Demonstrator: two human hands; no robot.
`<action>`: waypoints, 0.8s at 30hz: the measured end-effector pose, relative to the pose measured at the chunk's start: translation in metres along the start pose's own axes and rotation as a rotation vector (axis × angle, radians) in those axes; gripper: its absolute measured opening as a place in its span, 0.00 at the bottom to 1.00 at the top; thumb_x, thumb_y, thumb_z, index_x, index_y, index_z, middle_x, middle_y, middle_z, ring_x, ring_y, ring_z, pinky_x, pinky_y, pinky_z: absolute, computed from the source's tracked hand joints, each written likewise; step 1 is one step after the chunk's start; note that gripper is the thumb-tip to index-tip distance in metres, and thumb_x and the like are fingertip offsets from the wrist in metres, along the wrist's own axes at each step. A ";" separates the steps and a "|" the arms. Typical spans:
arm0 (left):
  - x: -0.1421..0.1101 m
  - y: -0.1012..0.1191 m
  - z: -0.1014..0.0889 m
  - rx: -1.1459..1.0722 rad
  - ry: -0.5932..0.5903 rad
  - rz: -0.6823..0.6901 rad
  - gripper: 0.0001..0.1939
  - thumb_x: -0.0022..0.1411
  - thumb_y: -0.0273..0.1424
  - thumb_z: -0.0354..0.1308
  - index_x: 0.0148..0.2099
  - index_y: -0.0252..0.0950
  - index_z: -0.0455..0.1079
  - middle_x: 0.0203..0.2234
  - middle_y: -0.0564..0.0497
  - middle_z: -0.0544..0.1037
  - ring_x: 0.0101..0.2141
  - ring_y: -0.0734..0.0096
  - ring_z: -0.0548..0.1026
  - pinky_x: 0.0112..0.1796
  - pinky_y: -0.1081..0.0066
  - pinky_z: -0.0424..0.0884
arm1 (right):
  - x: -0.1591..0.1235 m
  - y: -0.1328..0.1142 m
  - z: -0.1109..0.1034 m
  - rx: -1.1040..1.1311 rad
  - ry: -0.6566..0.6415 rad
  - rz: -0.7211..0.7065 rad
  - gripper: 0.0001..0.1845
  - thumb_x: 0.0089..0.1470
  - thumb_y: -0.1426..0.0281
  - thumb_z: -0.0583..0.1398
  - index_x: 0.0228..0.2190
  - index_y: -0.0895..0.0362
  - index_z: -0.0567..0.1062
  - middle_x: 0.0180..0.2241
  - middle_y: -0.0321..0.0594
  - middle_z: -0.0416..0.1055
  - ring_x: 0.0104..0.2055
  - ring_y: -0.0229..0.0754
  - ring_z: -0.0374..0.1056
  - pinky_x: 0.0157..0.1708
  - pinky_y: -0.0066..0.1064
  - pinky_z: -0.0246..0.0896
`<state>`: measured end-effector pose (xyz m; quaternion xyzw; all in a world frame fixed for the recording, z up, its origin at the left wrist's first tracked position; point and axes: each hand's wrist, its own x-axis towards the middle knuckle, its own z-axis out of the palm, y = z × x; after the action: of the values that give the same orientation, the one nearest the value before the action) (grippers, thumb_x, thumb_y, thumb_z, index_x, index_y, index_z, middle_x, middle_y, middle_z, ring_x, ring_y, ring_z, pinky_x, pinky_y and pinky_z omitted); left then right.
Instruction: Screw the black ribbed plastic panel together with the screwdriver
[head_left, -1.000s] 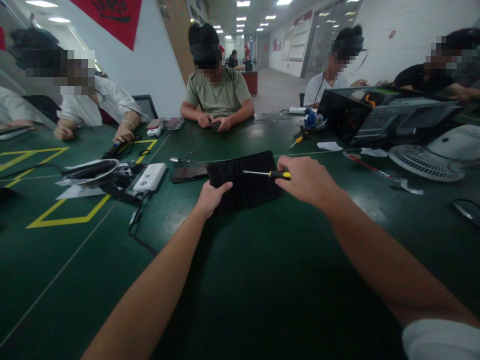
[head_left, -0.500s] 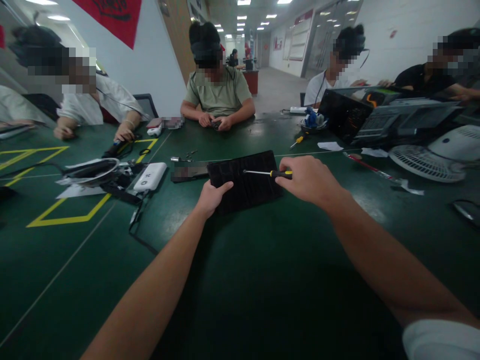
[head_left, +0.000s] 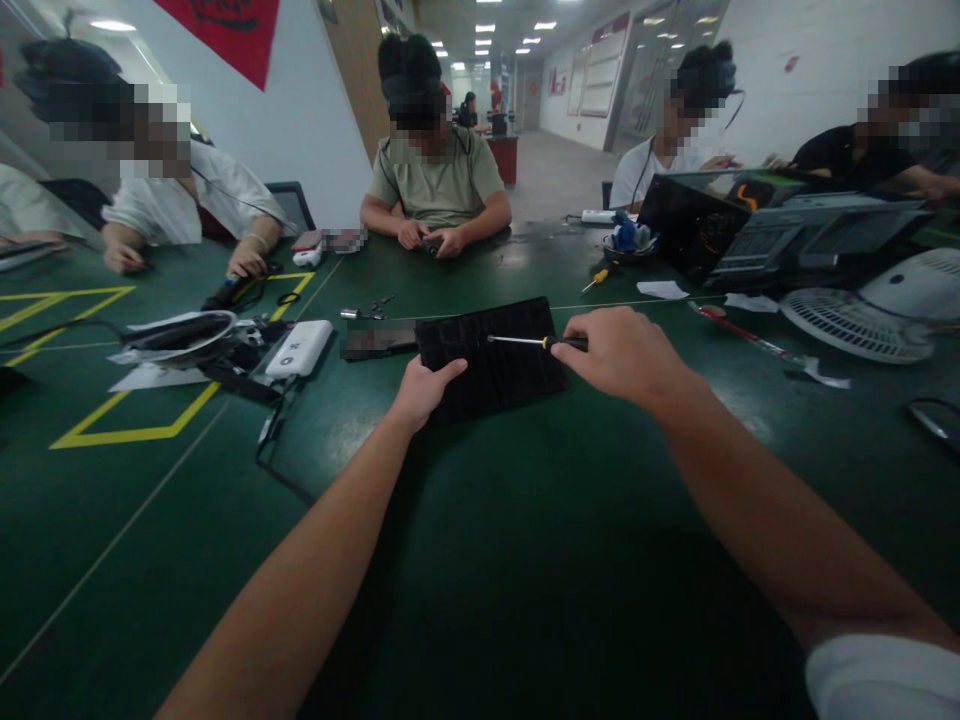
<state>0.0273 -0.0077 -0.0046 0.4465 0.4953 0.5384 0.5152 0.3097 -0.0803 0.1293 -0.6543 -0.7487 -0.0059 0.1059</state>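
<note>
A flat black panel (head_left: 491,365) lies on the green table (head_left: 525,560) ahead of me. My left hand (head_left: 421,393) grips its near left corner, thumb on top. My right hand (head_left: 624,357) is closed round a small screwdriver (head_left: 536,342) with a black and yellow handle. Its metal shaft points left and the tip rests on the panel's upper middle.
A white box (head_left: 299,348), cables and a round dish (head_left: 180,338) lie at the left inside yellow tape lines. A white fan grille (head_left: 851,323) and opened black equipment (head_left: 780,235) stand at the right. Several people sit round the far side, hands on small parts.
My right hand has crept slightly left along the screwdriver, covering more of the yellow handle. The view has dipped a little; the panel and my left hand stay put.
</note>
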 end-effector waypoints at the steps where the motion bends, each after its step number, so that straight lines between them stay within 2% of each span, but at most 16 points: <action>1: 0.000 0.000 0.000 -0.001 -0.002 0.002 0.25 0.48 0.33 0.83 0.48 0.36 0.83 0.47 0.41 0.89 0.53 0.43 0.87 0.61 0.42 0.79 | 0.000 -0.001 0.000 0.000 -0.009 0.007 0.19 0.71 0.57 0.61 0.46 0.54 0.88 0.44 0.50 0.85 0.43 0.55 0.77 0.35 0.41 0.55; 6: 0.002 -0.002 -0.001 0.024 0.007 0.005 0.26 0.46 0.34 0.83 0.48 0.36 0.84 0.48 0.41 0.89 0.54 0.42 0.86 0.63 0.41 0.77 | 0.000 -0.001 0.001 0.007 -0.055 0.009 0.21 0.74 0.56 0.57 0.48 0.54 0.85 0.44 0.52 0.85 0.45 0.58 0.77 0.35 0.42 0.54; 12: 0.001 -0.001 0.000 0.026 0.013 0.010 0.26 0.45 0.34 0.83 0.47 0.37 0.83 0.47 0.42 0.90 0.53 0.42 0.87 0.62 0.41 0.79 | 0.000 0.000 0.004 -0.003 -0.056 -0.032 0.16 0.67 0.59 0.66 0.50 0.54 0.81 0.44 0.50 0.84 0.45 0.57 0.77 0.34 0.40 0.51; 16: 0.000 0.001 0.001 0.013 -0.003 0.002 0.26 0.45 0.34 0.83 0.47 0.37 0.83 0.46 0.42 0.90 0.54 0.41 0.86 0.62 0.41 0.79 | 0.000 0.001 0.004 0.008 -0.060 -0.033 0.11 0.67 0.63 0.65 0.49 0.54 0.79 0.44 0.49 0.83 0.43 0.54 0.76 0.33 0.39 0.50; 24: 0.000 0.000 -0.001 0.024 0.002 0.007 0.26 0.46 0.35 0.83 0.47 0.36 0.83 0.47 0.41 0.89 0.54 0.41 0.86 0.63 0.40 0.78 | 0.000 0.004 0.002 0.018 -0.019 -0.057 0.11 0.67 0.62 0.65 0.46 0.54 0.82 0.41 0.49 0.83 0.42 0.54 0.76 0.34 0.40 0.54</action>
<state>0.0265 -0.0074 -0.0047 0.4538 0.5009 0.5345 0.5075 0.3137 -0.0795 0.1263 -0.6316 -0.7682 0.0038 0.1044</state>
